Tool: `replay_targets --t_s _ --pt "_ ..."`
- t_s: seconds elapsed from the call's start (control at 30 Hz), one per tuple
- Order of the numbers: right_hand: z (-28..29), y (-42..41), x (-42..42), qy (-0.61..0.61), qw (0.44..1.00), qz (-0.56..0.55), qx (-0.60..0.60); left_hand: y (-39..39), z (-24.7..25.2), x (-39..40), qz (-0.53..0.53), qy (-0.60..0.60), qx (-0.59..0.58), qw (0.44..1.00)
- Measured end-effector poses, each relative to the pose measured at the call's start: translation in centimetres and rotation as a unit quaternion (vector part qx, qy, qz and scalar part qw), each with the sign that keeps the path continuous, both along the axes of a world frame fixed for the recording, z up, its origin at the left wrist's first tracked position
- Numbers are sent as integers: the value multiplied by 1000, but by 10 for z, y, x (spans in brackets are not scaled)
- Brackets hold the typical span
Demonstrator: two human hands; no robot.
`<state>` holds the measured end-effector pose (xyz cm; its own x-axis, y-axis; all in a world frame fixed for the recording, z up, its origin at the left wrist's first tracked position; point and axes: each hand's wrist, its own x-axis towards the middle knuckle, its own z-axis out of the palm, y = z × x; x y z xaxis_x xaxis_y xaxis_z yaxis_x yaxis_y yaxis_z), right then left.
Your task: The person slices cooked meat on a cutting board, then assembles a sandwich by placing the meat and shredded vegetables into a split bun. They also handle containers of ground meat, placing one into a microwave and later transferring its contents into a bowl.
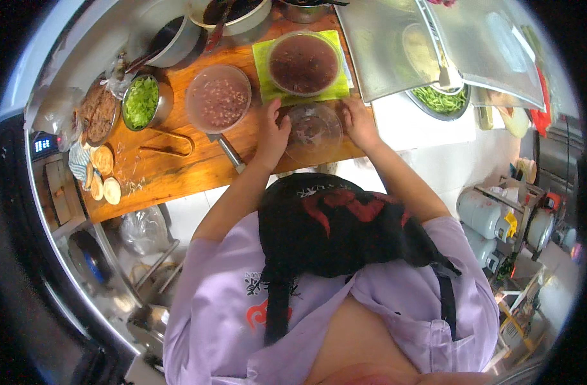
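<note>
A clear plastic lid or shallow container (314, 133) lies near the front edge of the wooden tabletop, between my two hands. My left hand (275, 131) is at its left side, fingers apart, the thumb close to the rim. On the opposite side, my right hand (358, 121) has its fingers slightly curled by the rim. Whether either hand touches the rim cannot be told. Just beyond is a round clear tub of dark reddish-brown liquid (304, 63), standing on a yellow-green cloth (263, 83). Left of my left hand sits a round container of pinkish liquid with pale bits (218, 99).
Metal bowls of chopped greens (141, 103) and brown minced filling (98, 113) stand left, near tongs (190, 144), flatbreads (112, 190) and a knife or tool handle (230, 153). Large pots (178, 41) line the back. Transparent covers (384, 53) overhang a bowl of green vegetables (440, 101).
</note>
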<state>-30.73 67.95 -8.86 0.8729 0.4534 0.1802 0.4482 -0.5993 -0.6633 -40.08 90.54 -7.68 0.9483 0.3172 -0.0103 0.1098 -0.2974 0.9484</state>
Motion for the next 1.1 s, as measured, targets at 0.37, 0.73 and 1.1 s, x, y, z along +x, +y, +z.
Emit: replay_targets --t_s 0.37,0.73,1.1 --pt "-12 77 108 459 759 -167 431 7 -43 86 -26 -33 9 999" --pt "-15 92 117 550 648 -132 510 14 -51 99 -71 -72 -22 995" --pt "73 85 87 551 622 -115 544 3 24 65 -36 -65 17 997"
